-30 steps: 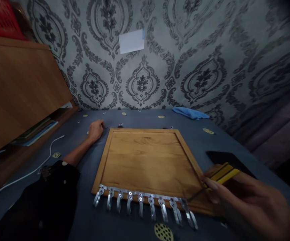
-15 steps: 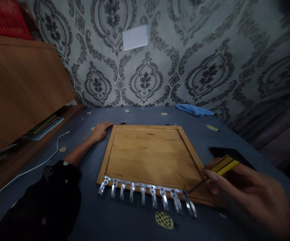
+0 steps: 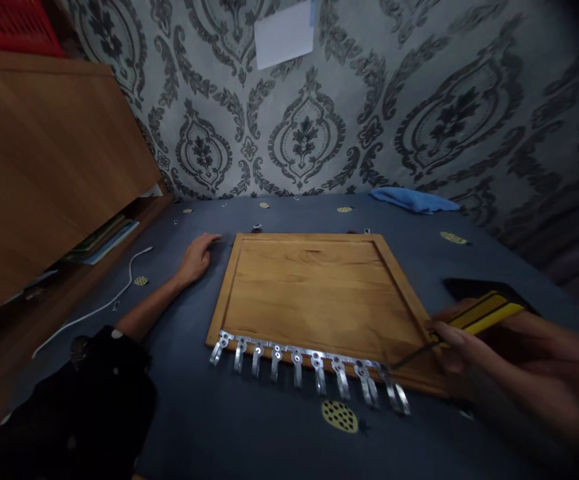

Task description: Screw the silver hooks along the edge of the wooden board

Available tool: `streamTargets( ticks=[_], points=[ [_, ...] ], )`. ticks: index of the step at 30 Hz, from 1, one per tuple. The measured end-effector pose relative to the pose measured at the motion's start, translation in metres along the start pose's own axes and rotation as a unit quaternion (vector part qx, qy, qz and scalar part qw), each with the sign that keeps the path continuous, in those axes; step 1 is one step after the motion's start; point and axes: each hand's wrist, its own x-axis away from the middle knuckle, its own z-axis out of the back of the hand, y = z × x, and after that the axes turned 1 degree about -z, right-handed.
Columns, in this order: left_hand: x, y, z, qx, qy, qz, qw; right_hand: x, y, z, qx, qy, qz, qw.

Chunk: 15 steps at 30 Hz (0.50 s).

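My right hand (image 3: 489,360) grips a screwdriver (image 3: 484,315) by its yellow and black handle. The thin shaft slants down to the left, its tip at the right end of a metal hook rail (image 3: 297,357). That rail lies along the near edge of a framed wooden panel (image 3: 309,293), its several silver hooks hanging over the edge toward me. Left of the panel, my left hand (image 3: 197,257) rests on the blue cloth with fingers stretched out, a small gap from the panel's far left corner. It holds nothing.
The blue cloth (image 3: 184,400) with pineapple prints covers the surface. A white cable (image 3: 114,300) lies at left beside a wooden cabinet (image 3: 54,147). A dark flat object (image 3: 469,288) sits behind my right hand. A blue rag (image 3: 414,199) lies by the patterned wall.
My left hand has come away from the panel's corner, moving slightly left. The view has shifted, so the scene sits higher and further right. The screwdriver stays at the rail's right end.
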Motion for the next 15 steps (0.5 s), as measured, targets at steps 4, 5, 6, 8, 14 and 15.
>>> streamTargets(
  ticks=[4,5,6,8,14,15],
  points=[
    [-0.003,0.012,-0.009,0.009,-0.036,-0.052,0.998,0.001,0.004,0.001,-0.001,0.002,-0.002,1.0],
    [-0.004,0.013,-0.011,0.009,-0.042,-0.058,0.997,0.001,0.005,0.001,-0.001,-0.001,-0.003,1.0],
    [-0.005,0.014,-0.013,0.008,-0.048,-0.061,0.997,0.002,0.007,0.001,-0.001,-0.003,-0.005,1.0],
    [-0.006,0.014,-0.014,0.006,-0.055,-0.063,0.996,0.002,0.01,0.001,0.001,-0.004,-0.005,1.0],
    [-0.001,0.006,-0.005,-0.001,-0.047,-0.062,0.997,0.0,0.007,0.001,-0.004,-0.006,0.026,1.0],
    [0.002,0.004,-0.002,-0.004,-0.039,-0.058,0.998,0.0,0.004,0.0,-0.007,-0.005,0.034,0.999]
  ],
)
